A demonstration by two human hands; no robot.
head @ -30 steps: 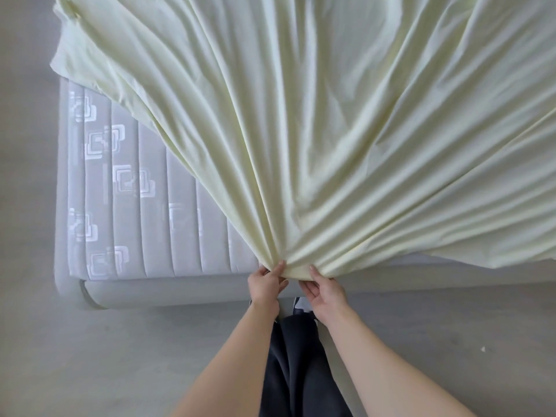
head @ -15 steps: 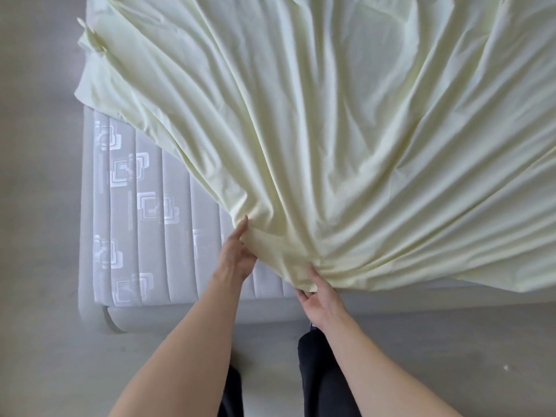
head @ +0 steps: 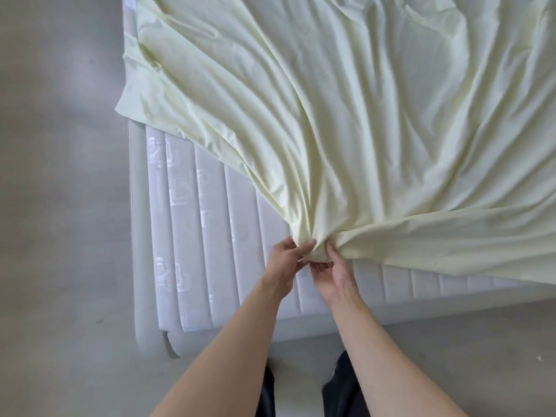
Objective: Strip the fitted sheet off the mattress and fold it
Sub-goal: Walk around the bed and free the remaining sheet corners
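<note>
Pale grey floor (head: 54, 206) all around the bed. White quilted mattress (head: 210, 236) with faint square patterns, bare along the left side and near edge, set in a light padded bed frame (head: 135, 236). Pale yellow fitted sheet (head: 361, 115) loose and rumpled over most of the mattress top, its left edge hanging past the frame, its folds fanning in toward one gathered corner over the bare mattress near the front edge. Dark trousers (head: 343, 389) low between the forearms. Left hand (head: 282, 261) curled round the bunched corner from the left, thumb on top of the cloth. Right hand (head: 334, 270) just beside it, touching, fingers hooked under the bunch and thumb pressed on top, pinching the same corner.
</note>
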